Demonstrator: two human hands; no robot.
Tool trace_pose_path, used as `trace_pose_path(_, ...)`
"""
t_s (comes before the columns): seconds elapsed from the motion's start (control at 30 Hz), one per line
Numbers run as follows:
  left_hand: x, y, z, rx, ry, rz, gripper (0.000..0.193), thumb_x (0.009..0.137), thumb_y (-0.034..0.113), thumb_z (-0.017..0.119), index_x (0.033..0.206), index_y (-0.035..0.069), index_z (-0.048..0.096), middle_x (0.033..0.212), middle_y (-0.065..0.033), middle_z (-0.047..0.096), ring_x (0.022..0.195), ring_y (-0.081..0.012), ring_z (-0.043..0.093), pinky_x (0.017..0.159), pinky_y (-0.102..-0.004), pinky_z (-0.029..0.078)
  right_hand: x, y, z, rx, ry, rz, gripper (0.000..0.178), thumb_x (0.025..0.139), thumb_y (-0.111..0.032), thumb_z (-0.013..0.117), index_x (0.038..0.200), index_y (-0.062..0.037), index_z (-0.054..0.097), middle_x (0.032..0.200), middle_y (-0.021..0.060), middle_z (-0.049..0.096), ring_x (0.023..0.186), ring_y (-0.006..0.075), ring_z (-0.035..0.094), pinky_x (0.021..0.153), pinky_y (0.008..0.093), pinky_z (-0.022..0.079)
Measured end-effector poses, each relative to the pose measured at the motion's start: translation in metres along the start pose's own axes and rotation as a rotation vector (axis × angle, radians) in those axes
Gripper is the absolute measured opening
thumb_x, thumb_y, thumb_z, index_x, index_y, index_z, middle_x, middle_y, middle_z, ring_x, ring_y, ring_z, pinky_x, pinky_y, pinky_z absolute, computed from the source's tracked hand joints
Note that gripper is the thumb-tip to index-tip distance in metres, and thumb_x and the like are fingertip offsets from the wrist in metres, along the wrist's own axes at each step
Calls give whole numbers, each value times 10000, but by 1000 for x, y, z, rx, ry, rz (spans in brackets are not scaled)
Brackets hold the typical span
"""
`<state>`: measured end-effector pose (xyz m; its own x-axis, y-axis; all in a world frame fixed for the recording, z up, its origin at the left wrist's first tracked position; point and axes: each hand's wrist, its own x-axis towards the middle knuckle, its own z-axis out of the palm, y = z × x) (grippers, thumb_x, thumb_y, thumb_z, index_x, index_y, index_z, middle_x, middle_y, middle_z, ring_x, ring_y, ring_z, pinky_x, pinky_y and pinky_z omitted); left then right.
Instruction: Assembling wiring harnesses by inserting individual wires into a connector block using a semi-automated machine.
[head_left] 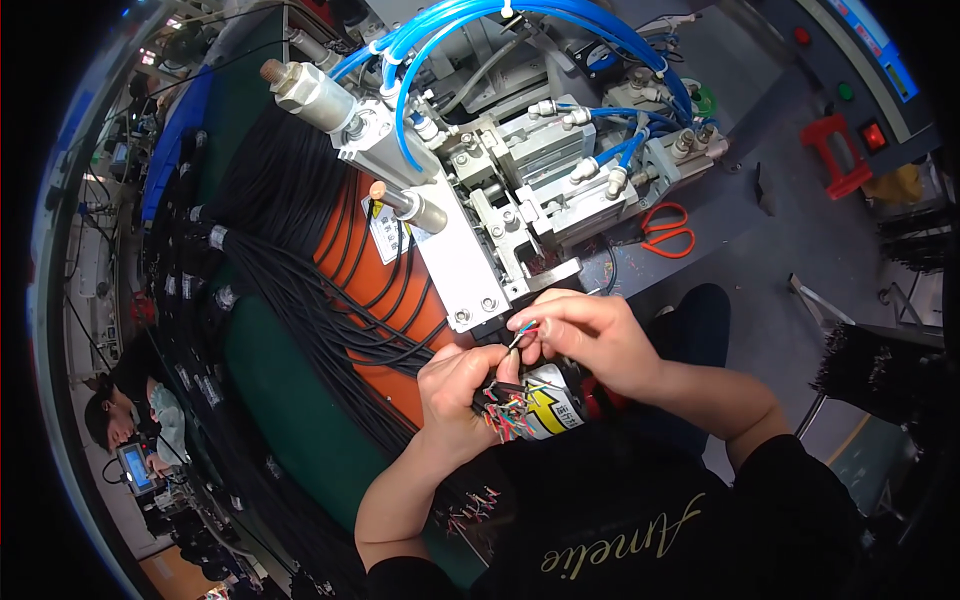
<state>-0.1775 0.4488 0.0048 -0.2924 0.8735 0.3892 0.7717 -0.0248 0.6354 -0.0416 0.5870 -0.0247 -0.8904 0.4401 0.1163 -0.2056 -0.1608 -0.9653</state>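
In front of the machine my two hands meet at the stripped end of a black cable. My left hand (458, 388) is closed, thumb and fingers pinching the cable just below its end. Thin coloured wires (526, 330), with red and blue among them, fan out there, and the fingertips of my right hand (600, 340) are pinched on them. Below my left hand hangs a bunch of black cable ends (505, 408) with bare coloured wires; whether its palm also grips them is hidden. Beside them is a white label with a yellow arrow (548, 408).
A metal pneumatic machine (500, 200) with blue hoses (500, 8) stands just ahead. Black cables (310, 290) run across an orange board (380, 385) at left. Red-handled scissors (668, 230) lie right of the machine. A person (125, 420) works at far left.
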Motion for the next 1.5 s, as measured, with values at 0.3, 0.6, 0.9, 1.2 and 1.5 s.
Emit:
trace_pose_path(0.3,5,-9,-17,-375,-217,-215,133,729,-12,692,828,34,615,669,-55,617,543,-186,565,536,-303,407,6,-2,-11,402,-129,244,196,954,-43,585,1106,54,662,939,108,668,768,132,671,622,241,508)
trace_pose_path(0.6,-5,5,-1,131,-202,19,328,658,78,750,963,22,646,754,-56,597,620,-239,575,627,-330,469,5,-7,-6,-920,-13,-386,54,833,-56,652,861,-10,654,795,78,610,581,207,627,503,313,484)
trace_pose_path(0.9,-8,5,-4,249,-269,41,593,597,158,774,1151,5,632,968,-108,565,799,-261,588,656,-372,485,2,2,-13,-1011,-42,-305,73,792,-78,661,820,-22,624,746,79,552,586,267,600,501,367,472)
trace_pose_path(1.2,-2,9,-4,350,-321,142,599,657,192,724,1216,11,609,874,-83,520,724,-238,548,639,-346,468,1,2,-9,-1104,-25,-350,77,791,-78,662,824,-27,613,750,67,531,613,236,599,530,350,474)
trace_pose_path(1.5,0,9,-6,359,-347,123,618,668,175,685,1258,12,598,821,-70,463,700,-220,522,615,-327,450,-1,0,-11,-1099,-34,-378,76,778,-87,663,803,-42,607,733,61,516,611,225,590,537,336,472)
